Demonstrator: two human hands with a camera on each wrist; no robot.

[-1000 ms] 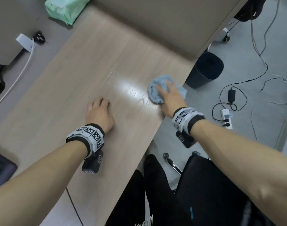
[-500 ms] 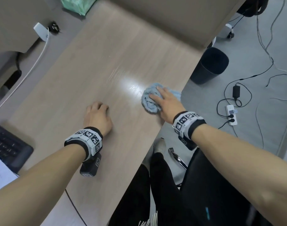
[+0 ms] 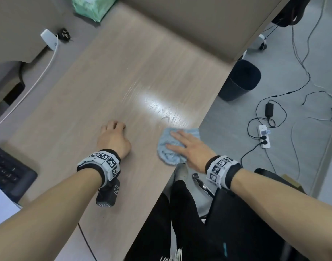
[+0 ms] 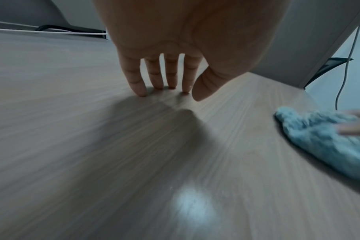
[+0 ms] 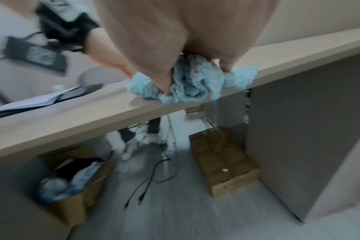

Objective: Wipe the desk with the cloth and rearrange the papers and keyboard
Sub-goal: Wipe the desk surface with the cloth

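A crumpled light blue cloth [image 3: 169, 150] [image 4: 323, 139] [image 5: 192, 82] lies at the near right edge of the wooden desk [image 3: 123, 72]. My right hand [image 3: 187, 146] presses flat on the cloth with straight fingers. My left hand [image 3: 114, 137] rests on the bare desk to the cloth's left, its fingertips [image 4: 142, 92] touching the wood and holding nothing. A black keyboard [image 3: 7, 172] sits at the far left, with white paper [image 3: 1, 206] in front of it. In the right wrist view the paper [image 5: 31, 101] lies over the dark keyboard [image 5: 78, 92].
A green tissue pack [image 3: 91, 6] lies at the desk's far end by a partition [image 3: 189, 25]. A white charger and cable [image 3: 48, 39] sit at the left. On the floor stand a black bin [image 3: 240, 80], a power strip [image 3: 264, 136] and cardboard boxes [image 5: 224, 164].
My right hand has dragged the cloth along the desk's right edge toward me. The left hand stays resting on the desk. The keyboard and paper have come into view at the left.
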